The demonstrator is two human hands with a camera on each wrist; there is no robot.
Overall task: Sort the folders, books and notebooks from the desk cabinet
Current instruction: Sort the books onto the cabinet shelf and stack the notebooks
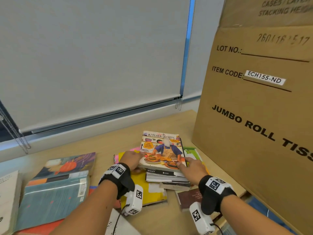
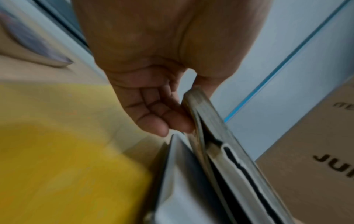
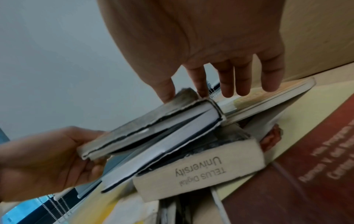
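left hand [image 1: 131, 160] grips cookbook [image 1: 163, 150] — right hand [image 1: 193, 166] fingers splayed.

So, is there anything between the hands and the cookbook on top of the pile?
Nothing visible. The left hand already grips the cookbook at its left edge, and the right hand touches its right edge with straight fingers.

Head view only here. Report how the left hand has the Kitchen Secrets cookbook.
Observer: In the left wrist view, the left hand curls its fingers under the cookbook edge, gripping it.
Operator: Now the right hand.
Observer: The right hand has straight fingers; thumb and forefinger touch the cookbook's corner, gripping nothing.
Operator: Read any lettering lower down.
Observer: The beige book lower in the pile reads "TELUS Digital University" on its side.
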